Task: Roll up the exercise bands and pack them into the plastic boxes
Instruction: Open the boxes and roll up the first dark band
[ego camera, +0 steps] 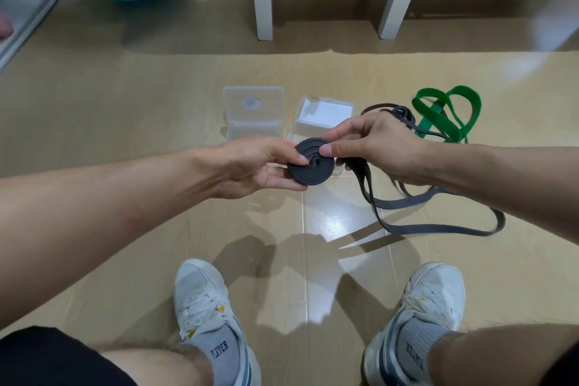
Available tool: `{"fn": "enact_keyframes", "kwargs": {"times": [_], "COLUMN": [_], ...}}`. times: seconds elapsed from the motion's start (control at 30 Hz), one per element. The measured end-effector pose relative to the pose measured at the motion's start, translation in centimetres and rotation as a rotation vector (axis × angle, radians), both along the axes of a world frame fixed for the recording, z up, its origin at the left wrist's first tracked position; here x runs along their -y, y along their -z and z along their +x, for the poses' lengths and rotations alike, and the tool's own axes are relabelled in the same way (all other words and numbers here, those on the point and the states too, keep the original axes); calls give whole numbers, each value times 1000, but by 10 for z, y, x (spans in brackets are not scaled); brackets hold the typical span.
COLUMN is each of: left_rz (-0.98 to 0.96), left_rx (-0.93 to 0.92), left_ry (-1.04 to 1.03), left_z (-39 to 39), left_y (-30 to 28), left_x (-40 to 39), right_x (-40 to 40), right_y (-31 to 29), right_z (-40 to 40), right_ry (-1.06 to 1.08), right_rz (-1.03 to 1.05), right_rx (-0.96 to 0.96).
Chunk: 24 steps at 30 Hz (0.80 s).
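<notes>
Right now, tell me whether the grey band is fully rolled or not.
Partly rolled. The grey band forms a tight coil pinched between the left hand and the right hand, but a long tail trails loose across the floor.

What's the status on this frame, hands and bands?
Both hands, left and right, pinch the grey band coil. Its tail trails on the floor, unrolled. Green band untouched. Boxes open, nothing blocking.

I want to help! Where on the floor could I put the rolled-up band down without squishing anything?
Bare floor lies left of the two plastic boxes, and more sits between the two shoes. The right side is crowded: the grey band's loose tail and the green band sprawl there. Both hands, left and right, hold the coil above the boxes.
</notes>
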<state>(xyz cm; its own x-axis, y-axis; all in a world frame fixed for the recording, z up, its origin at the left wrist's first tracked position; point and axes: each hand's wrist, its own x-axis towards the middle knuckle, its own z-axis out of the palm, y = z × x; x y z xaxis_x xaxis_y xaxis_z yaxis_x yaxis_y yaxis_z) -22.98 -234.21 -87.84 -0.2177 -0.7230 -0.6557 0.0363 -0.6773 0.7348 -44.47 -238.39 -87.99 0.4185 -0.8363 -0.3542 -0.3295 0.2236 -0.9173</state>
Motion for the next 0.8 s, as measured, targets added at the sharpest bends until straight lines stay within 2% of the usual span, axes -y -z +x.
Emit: {"fn": "enact_keyframes", "kwargs": {"times": [0.13, 0.37, 0.5, 0.6, 0.67, 0.8], "left_rz": [-28, -47, -52, -62, -108, -311], "left_rx": [19, -44, -105, -100, 11, 380], "left_ry": [51, -47, -110, -76, 47, 294], "left_z": [-1, 0, 4, 6, 8, 5], "left_y": [4, 6, 7, 6, 3, -4], "left_x": [-3, -1, 2, 2, 2, 1], "right_x": [-9, -8, -9, -12, -14, -21], "right_y": [4, 0, 3, 3, 3, 1], "right_z": [2, 10, 8, 8, 7, 9], "right_ry": [15, 51, 79, 99, 61, -127], "right_rz": [12, 152, 95, 43, -28, -192], "right_rx": [35, 166, 160, 112, 10, -215]}}
